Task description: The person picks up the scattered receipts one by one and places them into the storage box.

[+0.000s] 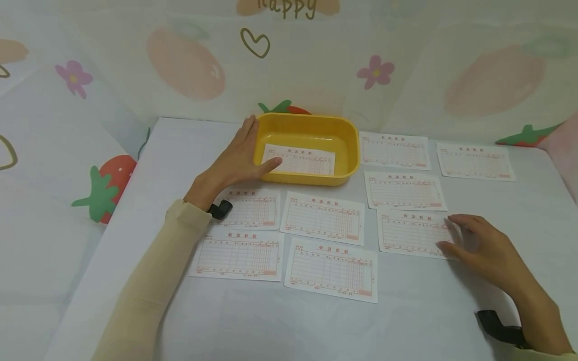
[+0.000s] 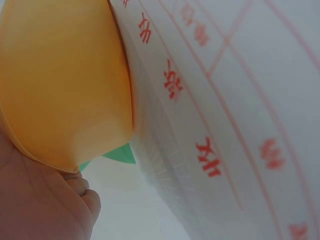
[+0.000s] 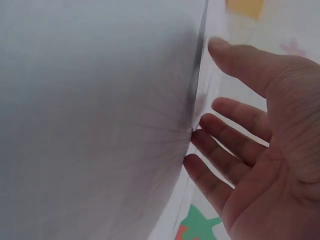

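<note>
A yellow plastic basin [image 1: 307,179] stands at the back of the table with a printed receipt slip [image 1: 302,160] inside. My left hand [image 1: 241,158] holds the basin's left end, thumb over the front rim and fingers along the outer side. In the left wrist view those fingers bend round the edge of the basin [image 2: 65,75]. My right hand [image 1: 487,250] is at the right end of another receipt slip [image 1: 413,233], its thumb and fingers spread apart. Nothing shows between them in the right wrist view, where the hand [image 3: 265,130] is relaxed.
Several receipt slips lie face up, some in front of the basin, such as one slip [image 1: 322,218] and another slip [image 1: 331,271], others on its right, such as a far slip [image 1: 474,161]. A patterned cloth [image 1: 307,65] hangs behind the white table [image 1: 289,326].
</note>
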`<state>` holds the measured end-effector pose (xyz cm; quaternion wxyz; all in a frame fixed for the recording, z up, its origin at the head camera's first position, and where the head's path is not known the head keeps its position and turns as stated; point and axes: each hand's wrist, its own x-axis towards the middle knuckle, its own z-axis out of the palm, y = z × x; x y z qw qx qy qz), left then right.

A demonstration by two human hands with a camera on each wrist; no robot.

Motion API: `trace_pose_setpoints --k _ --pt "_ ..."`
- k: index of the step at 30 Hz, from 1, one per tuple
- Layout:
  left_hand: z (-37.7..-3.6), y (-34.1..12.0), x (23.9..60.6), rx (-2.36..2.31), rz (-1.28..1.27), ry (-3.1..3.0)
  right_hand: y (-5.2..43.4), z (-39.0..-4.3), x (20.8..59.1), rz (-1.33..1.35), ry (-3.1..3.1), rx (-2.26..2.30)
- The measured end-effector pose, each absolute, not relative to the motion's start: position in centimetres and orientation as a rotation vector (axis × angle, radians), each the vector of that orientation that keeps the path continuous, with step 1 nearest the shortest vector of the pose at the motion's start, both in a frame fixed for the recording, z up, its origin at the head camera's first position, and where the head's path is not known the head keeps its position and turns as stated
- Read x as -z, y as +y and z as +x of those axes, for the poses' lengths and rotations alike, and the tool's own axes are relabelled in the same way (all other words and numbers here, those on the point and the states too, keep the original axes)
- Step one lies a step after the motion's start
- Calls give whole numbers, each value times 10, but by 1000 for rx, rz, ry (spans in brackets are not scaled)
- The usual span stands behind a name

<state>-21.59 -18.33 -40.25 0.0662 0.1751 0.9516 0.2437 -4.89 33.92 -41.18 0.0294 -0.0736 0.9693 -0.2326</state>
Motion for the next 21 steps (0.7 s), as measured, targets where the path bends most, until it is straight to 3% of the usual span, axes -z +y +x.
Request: trace_pose_setpoints --k 21 --pt "-215 -183 402 -736 535 2871 330 -43 410 -197 3015 599"
